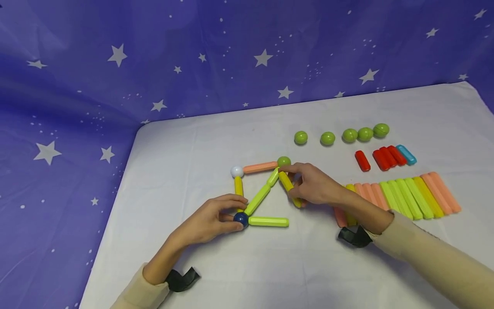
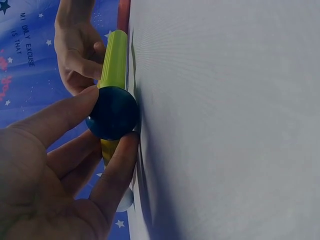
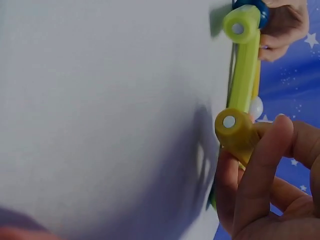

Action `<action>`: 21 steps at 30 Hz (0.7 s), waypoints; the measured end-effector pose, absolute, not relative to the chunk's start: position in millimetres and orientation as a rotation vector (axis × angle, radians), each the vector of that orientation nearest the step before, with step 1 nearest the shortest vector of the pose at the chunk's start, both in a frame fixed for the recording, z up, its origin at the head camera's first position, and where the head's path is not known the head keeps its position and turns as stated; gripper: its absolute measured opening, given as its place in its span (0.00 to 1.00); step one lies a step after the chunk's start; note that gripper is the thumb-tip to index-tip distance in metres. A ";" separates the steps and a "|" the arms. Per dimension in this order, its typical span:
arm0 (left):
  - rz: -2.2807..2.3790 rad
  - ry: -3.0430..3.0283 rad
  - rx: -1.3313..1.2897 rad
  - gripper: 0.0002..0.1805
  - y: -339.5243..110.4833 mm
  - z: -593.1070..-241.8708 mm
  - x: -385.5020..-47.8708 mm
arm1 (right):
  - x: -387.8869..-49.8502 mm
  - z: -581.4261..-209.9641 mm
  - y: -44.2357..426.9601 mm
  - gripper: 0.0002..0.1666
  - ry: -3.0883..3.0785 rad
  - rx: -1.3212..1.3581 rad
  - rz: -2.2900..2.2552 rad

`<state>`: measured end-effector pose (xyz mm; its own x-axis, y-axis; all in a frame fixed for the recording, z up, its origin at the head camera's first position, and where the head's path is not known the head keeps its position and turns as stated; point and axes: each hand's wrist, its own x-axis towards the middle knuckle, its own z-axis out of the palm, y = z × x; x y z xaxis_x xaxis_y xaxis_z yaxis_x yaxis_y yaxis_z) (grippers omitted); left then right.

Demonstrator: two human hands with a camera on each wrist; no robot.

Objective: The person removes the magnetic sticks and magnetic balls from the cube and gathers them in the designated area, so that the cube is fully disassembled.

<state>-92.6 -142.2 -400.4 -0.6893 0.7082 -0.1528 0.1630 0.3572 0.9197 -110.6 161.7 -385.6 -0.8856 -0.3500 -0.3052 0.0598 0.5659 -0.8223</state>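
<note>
My left hand [image 1: 210,219] pinches a dark blue ball [image 1: 241,220] between thumb and fingers at the table surface. From that ball a yellow magnetic rod [image 1: 239,187] runs to a white ball [image 1: 236,171], and a salmon rod [image 1: 260,167] links this to a green ball [image 1: 284,162]. Two lime rods [image 1: 257,199] form a diagonal between the blue and green balls; another lime rod [image 1: 269,221] points right, its far end free. My right hand [image 1: 314,185] grips a second yellow rod [image 3: 235,135], whose upper end lies by the green ball; fingers partly hide that contact.
Several loose green balls [image 1: 327,138] line the back right. Below them lie short red rods [image 1: 381,160] and a blue one [image 1: 406,154]. A row of salmon, yellow and lime rods [image 1: 401,199] sits partly under my right forearm. A starry purple cloth [image 1: 216,56] hangs behind.
</note>
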 end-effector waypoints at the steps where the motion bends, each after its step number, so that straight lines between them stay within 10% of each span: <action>1: 1.321 2.085 0.756 0.23 -142.0 -400.5 -92.8 | -108.9 -384.3 162.3 0.39 2.363 -0.230 -1.267; 21: 1.329 2.081 0.738 0.23 -142.9 -398.9 -91.4 | -52.2 -361.5 275.6 0.32 2.626 -0.088 -1.345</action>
